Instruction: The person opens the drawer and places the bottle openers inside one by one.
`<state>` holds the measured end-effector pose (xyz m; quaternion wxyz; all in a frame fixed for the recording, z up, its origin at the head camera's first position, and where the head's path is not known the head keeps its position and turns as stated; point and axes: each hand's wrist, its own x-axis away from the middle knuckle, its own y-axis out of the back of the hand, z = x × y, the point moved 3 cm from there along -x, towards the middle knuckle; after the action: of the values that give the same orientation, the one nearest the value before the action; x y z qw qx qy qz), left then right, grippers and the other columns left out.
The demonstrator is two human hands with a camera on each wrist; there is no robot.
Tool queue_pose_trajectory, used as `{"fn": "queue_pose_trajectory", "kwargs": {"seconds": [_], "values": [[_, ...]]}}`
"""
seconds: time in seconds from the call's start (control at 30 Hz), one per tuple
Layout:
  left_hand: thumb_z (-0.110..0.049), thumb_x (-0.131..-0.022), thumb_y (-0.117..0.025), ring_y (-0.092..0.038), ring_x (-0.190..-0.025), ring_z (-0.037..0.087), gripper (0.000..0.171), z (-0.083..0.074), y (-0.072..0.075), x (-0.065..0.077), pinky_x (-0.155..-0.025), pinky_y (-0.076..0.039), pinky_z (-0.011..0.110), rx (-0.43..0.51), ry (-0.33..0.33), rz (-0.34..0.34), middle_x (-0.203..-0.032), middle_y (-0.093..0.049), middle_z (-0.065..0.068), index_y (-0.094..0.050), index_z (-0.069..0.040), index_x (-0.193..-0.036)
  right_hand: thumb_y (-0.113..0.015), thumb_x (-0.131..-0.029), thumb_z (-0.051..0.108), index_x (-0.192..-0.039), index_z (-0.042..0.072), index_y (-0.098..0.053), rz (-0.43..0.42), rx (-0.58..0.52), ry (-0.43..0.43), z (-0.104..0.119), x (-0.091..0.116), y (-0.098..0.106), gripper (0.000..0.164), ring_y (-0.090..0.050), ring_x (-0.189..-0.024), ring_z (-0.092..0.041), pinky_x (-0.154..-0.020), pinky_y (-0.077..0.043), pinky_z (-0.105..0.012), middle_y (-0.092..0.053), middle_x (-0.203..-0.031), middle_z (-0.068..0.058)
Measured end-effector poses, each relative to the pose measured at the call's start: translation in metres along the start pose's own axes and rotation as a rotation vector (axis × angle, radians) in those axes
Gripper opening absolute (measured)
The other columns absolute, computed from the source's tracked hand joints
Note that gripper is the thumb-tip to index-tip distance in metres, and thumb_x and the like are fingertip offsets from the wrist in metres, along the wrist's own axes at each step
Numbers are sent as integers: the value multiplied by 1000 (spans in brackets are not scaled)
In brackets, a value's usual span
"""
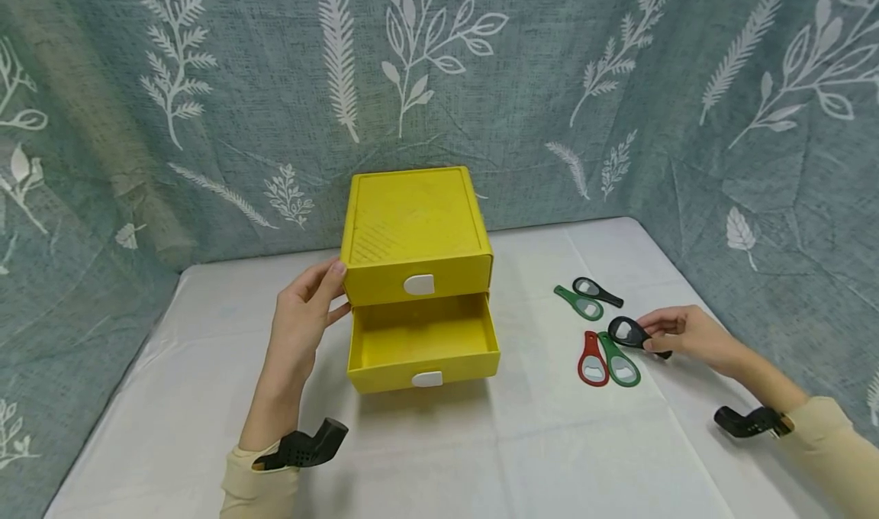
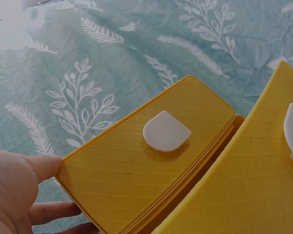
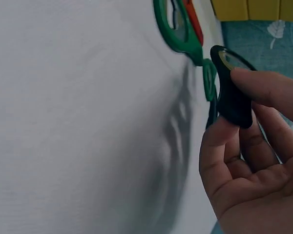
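A small yellow drawer cabinet [image 1: 415, 214] stands on the table with its lower drawer [image 1: 426, 336] pulled out and its upper drawer [image 1: 384, 284] closed. My left hand [image 1: 305, 305] holds the cabinet's left side, thumb at the front edge and fingers along the side wall, as the left wrist view shows. Over to the right, my right hand [image 1: 697, 340] pinches a black bottle opener [image 3: 234, 100] by its handle, between thumb and fingers. Close by lie a red bottle opener [image 1: 593, 366], a green bottle opener [image 1: 621, 366], another green one [image 1: 584, 306] and another black one [image 1: 596, 291].
White cloth covers the table [image 1: 549, 450]. Behind and at both sides hangs a grey-green curtain [image 1: 275, 84] with white leaf prints. The open drawer juts out toward me, its inside bare, with a white pull [image 1: 427, 379] on its front.
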<state>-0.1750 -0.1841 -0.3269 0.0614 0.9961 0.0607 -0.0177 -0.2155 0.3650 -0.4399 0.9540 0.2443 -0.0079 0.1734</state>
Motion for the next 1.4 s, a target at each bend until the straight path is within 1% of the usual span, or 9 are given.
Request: {"fn": "queue_pose_trajectory", "kwargs": {"seconds": [0.27,0.5,0.73,0.83,0.9,1.07,1.17,1.27,1.4], "values": [[-51,-96,-57,-55,-116,23,63,0,0,0,-92,-53,35,2,-4,3,-135,-54,9,-52,-11,-143,-75,-86,4,-120,-14,-61,5,-48,14,14,-3,-4,41,-66,-83,-18,-66,-57,-30,-70,-96,-11],[-50,-96,-56,-55,-117,23,63,0,2,1,-91,-52,35,2,-4,2,-136,-53,10,-51,-11,-144,-75,-85,0,-115,-13,-63,13,-85,62,26,-8,-10,35,-66,-83,-16,-67,-56,-27,-71,-94,-8],[-51,-96,-57,-54,-118,23,63,1,2,1,-92,-52,35,5,1,3,-136,-53,9,-51,-11,-144,-71,-88,-3,-116,-8,-64,53,-182,136,47,-16,-23,30,-65,-84,-15,-67,-55,-26,-70,-95,-6],[-51,-95,-57,-54,-117,22,63,1,2,1,-92,-52,35,8,5,4,-135,-53,9,-51,-12,-144,-70,-88,-4,-116,-3,-67,58,-210,172,62,-19,-32,28,-65,-84,-15,-67,-54,-26,-70,-96,-4],[-51,-95,-57,-55,-117,22,63,1,2,1,-92,-52,35,8,3,5,-135,-53,9,-51,-12,-144,-70,-88,-4,-116,-2,-67,68,-225,195,74,-20,-40,28,-65,-84,-15,-69,-56,-28,-70,-97,-4],[-51,-95,-57,-55,-118,23,63,0,-1,1,-92,-52,35,8,4,17,-136,-53,8,-51,-12,-144,-71,-87,-5,-115,-5,-66,111,-257,255,105,-20,-60,28,-65,-81,-17,-70,-58,-36,-69,-96,-8],[-52,-95,-57,-55,-118,23,64,-1,-1,1,-92,-52,34,5,8,15,-136,-53,8,-51,-12,-144,-73,-86,-4,-113,-6,-67,132,-260,291,125,-21,-73,28,-64,-80,-19,-69,-58,-35,-69,-96,-13],[-52,-95,-57,-55,-118,23,64,-1,0,1,-91,-53,34,0,1,11,-136,-53,9,-51,-11,-144,-76,-86,0,-112,-2,-69,122,-241,305,146,-22,-85,27,-62,-79,-23,-67,-57,-33,-68,-98,-16],[-52,-95,-57,-55,-117,23,65,0,2,0,-89,-53,32,-4,-8,5,-136,-53,9,-51,-10,-144,-79,-85,7,-110,6,-72,94,-203,331,174,-26,-102,26,-62,-80,-29,-68,-57,-34,-69,-99,-16]]}}
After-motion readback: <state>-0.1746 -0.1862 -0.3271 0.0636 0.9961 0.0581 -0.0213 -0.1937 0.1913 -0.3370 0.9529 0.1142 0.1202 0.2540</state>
